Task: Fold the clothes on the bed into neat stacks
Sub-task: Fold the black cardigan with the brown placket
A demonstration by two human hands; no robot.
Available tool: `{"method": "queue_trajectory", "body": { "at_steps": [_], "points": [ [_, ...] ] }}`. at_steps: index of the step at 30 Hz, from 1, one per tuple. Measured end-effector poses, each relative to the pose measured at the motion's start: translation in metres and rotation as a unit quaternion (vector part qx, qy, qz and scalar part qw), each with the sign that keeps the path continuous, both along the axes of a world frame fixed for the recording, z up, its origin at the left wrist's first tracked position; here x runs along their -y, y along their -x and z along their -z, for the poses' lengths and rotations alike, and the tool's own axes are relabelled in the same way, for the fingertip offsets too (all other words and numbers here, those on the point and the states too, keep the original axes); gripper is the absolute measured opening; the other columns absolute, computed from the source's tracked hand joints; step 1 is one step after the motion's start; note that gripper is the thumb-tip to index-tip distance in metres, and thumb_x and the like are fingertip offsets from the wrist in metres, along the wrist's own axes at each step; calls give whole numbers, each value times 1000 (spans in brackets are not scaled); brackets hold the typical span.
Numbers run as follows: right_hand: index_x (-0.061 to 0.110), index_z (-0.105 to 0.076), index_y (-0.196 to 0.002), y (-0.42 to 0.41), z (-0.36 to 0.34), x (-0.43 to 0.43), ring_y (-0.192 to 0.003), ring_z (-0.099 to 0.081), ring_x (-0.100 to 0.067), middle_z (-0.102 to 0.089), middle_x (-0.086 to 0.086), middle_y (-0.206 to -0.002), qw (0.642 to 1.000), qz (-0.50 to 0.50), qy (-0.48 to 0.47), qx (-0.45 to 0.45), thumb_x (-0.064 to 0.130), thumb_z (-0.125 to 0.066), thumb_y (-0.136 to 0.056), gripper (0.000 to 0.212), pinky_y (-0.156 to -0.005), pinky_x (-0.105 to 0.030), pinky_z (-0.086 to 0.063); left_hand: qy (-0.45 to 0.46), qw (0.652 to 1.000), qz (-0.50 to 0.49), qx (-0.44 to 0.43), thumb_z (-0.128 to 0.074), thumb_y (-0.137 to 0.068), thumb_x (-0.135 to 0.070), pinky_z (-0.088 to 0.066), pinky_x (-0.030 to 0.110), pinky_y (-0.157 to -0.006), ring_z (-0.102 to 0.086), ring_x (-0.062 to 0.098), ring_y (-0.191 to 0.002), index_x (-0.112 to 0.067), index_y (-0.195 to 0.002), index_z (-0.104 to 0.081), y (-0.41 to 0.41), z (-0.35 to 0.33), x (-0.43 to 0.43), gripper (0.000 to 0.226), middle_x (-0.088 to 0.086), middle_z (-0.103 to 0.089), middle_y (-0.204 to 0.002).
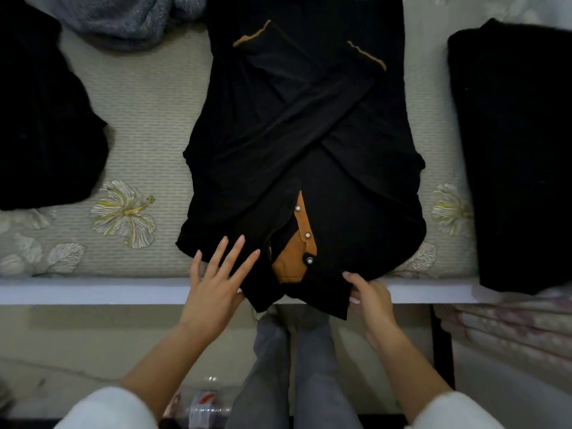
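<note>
Shirt [303, 144] lies flat mid-bed [148, 125], black with tan placket, sleeves crossed over its body, collar hanging past the near edge; black piles sit at far left [46, 119] and right [520, 150], a grey garment [123, 17] at the top. Left hand [213, 286] rests by the collar with fingers straight and spread, holding nothing, while right hand [371, 298] pinches the collar corner. My guess: lifting the collar unevenly could slide the crossed sleeves apart and spoil the fold; no containers show.

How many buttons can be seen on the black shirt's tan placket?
3, in a line down the tan placket of the black shirt: one near its far end, one midway, one on the black tab nearest the collar. Folds may hide others.
</note>
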State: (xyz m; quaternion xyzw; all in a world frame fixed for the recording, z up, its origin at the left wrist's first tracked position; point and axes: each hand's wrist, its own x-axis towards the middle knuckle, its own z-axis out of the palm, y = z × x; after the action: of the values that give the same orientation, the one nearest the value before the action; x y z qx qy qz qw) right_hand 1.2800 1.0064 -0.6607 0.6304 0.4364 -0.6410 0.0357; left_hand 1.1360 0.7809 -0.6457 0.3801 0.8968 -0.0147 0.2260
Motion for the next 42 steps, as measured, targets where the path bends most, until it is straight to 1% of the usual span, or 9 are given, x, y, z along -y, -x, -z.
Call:
{"method": "queue_trajectory", "body": {
  "at_steps": [4, 9, 12, 15, 18, 21, 24, 34, 42],
  "points": [
    [1, -65, -90, 2, -14, 0, -91, -67, -24, -72, -12, -95, 999, 47, 14, -7, 12, -70, -78, 16, -80, -38, -52, -63, 998, 15, 0, -80, -72, -28, -26, 57, -108, -38, 30, -137, -27, -131, -58, 12, -5, -7, 63, 5, -46, -145],
    [15, -46, -122, 5, -52, -21, -77, -69, -8, -72, -10, -93, 982, -19, -183, -53, 5, -68, -82, 47, -63, -23, -54, -140, 986, 3, 96, -64, -90, -24, -21, 26, -112, -46, 14, -132, -18, -125, -62, 28, -14, -11, 36, -1, -60, -131],
    [46, -29, -141, 0, -69, -30, -50, -59, -14, -61, -11, -58, 951, -121, -277, -64, 9, -63, -86, 74, -49, -19, -50, -128, 979, -14, 157, -53, -94, -39, -47, 24, -79, -62, 8, -91, -30, -118, -62, 36, -30, -14, 27, -9, -68, -94],
    [32, -71, -108, -4, -79, -44, -58, -64, -7, -70, -2, -72, 933, -270, -232, -44, 4, -49, -90, 40, -56, -18, -52, -82, 974, 6, 212, -51, -93, -45, -39, 22, -51, -54, 3, -58, -34, -98, -63, 45, -39, -16, 17, -11, -55, -61],
    [26, -74, -93, -11, -88, -60, -76, -70, -19, -74, -11, -81, 906, -406, -120, 1, -2, -51, -85, 37, -74, -31, -53, -42, 954, 16, 298, -52, -93, -46, -41, 19, -54, -55, 2, -56, -35, -77, -60, 52, -44, -19, 21, -9, -58, -61],
    [27, -70, -88, -12, -90, -69, -56, -62, -7, -71, 3, -63, 859, -501, -105, 30, -1, -64, -79, 30, -54, -18, -44, -8, 917, 4, 398, -52, -92, -48, -43, 15, -59, -57, -1, -58, -31, -66, -58, 61, -49, -29, 32, -13, -61, -61],
    [22, -68, -77, 8, -90, -82, -58, -62, -9, -71, -2, -63, 892, -426, -153, -12, 3, -73, -78, 20, -58, -19, -45, -47, 895, -51, 441, -53, -90, -51, -43, 13, -59, -60, -5, -61, -35, -65, -63, 83, -57, -45, 31, -20, -63, -62],
    [20, -67, -75, 144, -87, -164, -61, -66, -8, -71, -2, -62, 901, -331, -251, -125, 13, -70, -84, 12, -72, -25, -51, -287, 841, -259, 377, -58, -78, -47, -57, 26, -66, -71, 17, -78, -16, -95, -69, 195, -85, -107, 37, 7, -74, -87],
    [16, -61, -71, 273, -71, -231, -45, -61, -7, -67, 0, -54, 921, -276, -252, -112, 13, -62, -87, 16, -45, -14, -44, -307, 904, -264, 137, -68, -83, -45, -45, 22, -53, -56, 4, -53, -11, -77, -66, 318, -83, -195, 34, 2, -65, -66]
  ]
}}
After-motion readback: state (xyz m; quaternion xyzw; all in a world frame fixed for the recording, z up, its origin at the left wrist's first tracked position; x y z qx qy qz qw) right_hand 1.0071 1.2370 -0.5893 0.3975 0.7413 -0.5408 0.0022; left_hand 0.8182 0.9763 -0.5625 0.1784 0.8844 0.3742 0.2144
